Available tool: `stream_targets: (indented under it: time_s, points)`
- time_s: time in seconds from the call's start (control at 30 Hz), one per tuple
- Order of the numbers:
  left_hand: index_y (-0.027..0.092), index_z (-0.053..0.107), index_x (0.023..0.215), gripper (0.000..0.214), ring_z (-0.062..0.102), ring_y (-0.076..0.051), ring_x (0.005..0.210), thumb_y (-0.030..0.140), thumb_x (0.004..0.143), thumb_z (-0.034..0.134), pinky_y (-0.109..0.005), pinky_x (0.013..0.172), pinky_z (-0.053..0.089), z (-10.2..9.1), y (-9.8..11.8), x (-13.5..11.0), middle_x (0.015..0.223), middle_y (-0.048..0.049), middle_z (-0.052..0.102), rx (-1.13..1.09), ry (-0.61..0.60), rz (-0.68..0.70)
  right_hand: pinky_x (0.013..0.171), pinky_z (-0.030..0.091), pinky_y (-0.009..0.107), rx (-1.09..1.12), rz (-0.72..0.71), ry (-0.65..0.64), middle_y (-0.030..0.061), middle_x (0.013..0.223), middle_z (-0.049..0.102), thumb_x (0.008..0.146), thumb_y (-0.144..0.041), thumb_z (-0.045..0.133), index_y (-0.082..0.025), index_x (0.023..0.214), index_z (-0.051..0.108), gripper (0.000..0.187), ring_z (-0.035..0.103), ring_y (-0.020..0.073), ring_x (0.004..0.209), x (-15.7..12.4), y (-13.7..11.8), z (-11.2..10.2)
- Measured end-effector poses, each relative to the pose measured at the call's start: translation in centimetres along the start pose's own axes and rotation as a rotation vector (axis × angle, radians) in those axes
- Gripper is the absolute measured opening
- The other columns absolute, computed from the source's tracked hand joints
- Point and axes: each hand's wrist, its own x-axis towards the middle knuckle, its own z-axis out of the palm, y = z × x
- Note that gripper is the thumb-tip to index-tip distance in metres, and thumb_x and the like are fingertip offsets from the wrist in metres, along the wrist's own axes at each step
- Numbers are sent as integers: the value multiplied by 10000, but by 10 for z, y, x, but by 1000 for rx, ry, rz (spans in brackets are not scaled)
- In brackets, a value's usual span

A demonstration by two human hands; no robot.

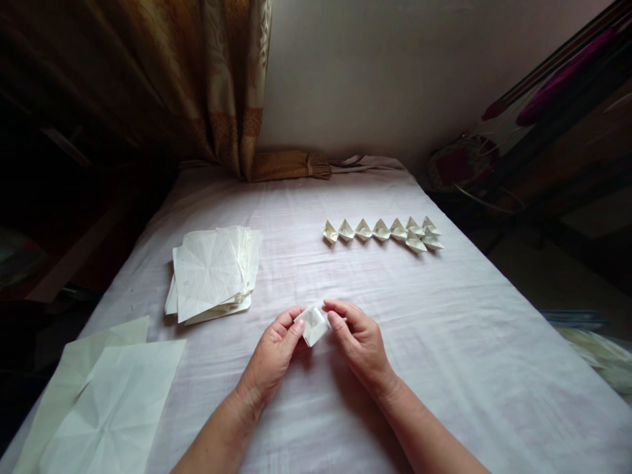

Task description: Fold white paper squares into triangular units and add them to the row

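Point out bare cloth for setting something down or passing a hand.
Free: the cloth right of the right hand, nearer than the folded pieces; the patch between the paper stack and those pieces, beyond the hands. Crowded: the left side, with the stack and loose sheets; front centre, where the left hand holds a folded paper.

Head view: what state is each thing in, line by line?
Folded paper: small diamond, held in the left hand.
Left hand: closed on the folded paper.
Right hand: fingers bent beside the folded paper, contact unclear.
Paper shapes: folded, most lined up in a row.
Paper stack: uneven, top sheet creased.
Loose sheets: unfolded, creased, overlapping.
Curtain: hanging in folds.
Cloth: spread out, lightly wrinkled.
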Motion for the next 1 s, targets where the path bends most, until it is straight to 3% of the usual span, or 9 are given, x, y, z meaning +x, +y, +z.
stream_targets:
  time_s: [0.13, 0.27, 0.4, 0.87, 1.0]
  points:
    - [182, 673, 1103, 428, 617, -183, 894, 494, 809, 670, -272, 834, 468, -3, -5, 0, 999, -53, 714, 191, -63, 84, 673, 532, 260, 117, 208, -91, 51, 800, 733, 873, -364, 578, -189, 851, 744, 242, 670, 168, 736, 5, 0, -4]
    - [187, 640, 1147, 386, 598, -183, 897, 468, 897, 550, -275, 824, 452, -4, -6, 0, 999, -43, 689, 379, -111, 152, 574, 478, 236, 136, 335, -139, 40, 701, 694, 817, -404, 612, -161, 770, 732, 275, 606, 146, 627, 7, -4, -5]
    - [176, 619, 1100, 366, 583, -169, 823, 471, 901, 533, -264, 767, 445, -4, -5, -1, 933, -36, 671, 441, -117, 140, 539, 459, 225, 181, 418, -129, 26, 658, 672, 761, -402, 639, -155, 738, 718, 260, 574, 129, 574, 8, -8, -5]
    - [176, 649, 1032, 351, 578, -152, 724, 467, 835, 641, -235, 681, 436, -1, -3, -3, 800, -17, 662, 347, -74, 106, 506, 424, 223, 98, 394, -20, -2, 580, 616, 762, -406, 607, -178, 650, 647, 257, 525, 115, 521, 5, -11, 5]
    - [183, 615, 1087, 411, 624, -170, 825, 403, 762, 736, -259, 768, 471, 0, -3, -3, 887, -31, 686, 264, -131, 75, 547, 436, 233, 0, 341, 36, 7, 611, 628, 787, -392, 579, -185, 661, 647, 252, 555, 130, 569, 3, -11, 9]
